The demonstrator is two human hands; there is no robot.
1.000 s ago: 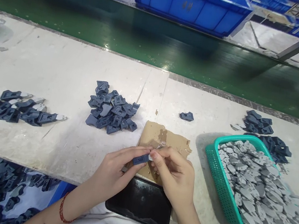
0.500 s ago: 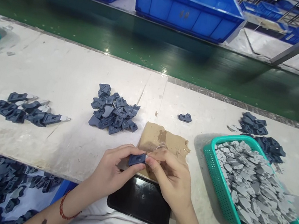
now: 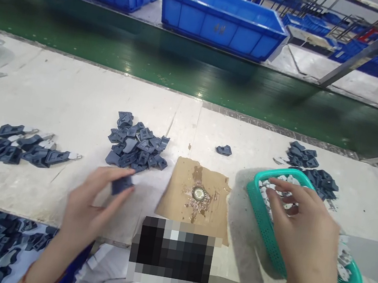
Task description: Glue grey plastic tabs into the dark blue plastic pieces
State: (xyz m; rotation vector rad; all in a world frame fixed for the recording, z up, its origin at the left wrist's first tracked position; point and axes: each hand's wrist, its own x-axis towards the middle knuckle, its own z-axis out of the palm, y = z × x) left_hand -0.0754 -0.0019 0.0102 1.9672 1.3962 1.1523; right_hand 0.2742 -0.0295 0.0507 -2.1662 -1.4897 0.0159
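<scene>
My left hand [image 3: 89,207] pinches a dark blue-grey plastic part [image 3: 121,184] between thumb and fingertips, just in front of a pile of similar parts [image 3: 137,145]. My right hand [image 3: 305,228] reaches over a green basket [image 3: 262,241] of small light grey pieces [image 3: 345,257]. Its thumb and fingers are curved and apart, and I see nothing between them; the hand hides much of the basket's contents. Between my hands lies a piece of brown cardboard [image 3: 174,197] with a small round cap-like item [image 3: 198,193] on it, ringed by wet, glittery stains.
A single blue-grey part [image 3: 224,150] lies behind the cardboard. Parts with light grey pieces attached [image 3: 24,150] lie at left, with more parts [image 3: 321,183] behind the basket. Beyond the table [image 3: 56,85] run a green belt [image 3: 93,43] and blue crates [image 3: 223,24].
My hands have parted from above the cardboard. The left has moved left with the blue-grey part, and the right has gone over the basket. The round item on the cardboard is now uncovered.
</scene>
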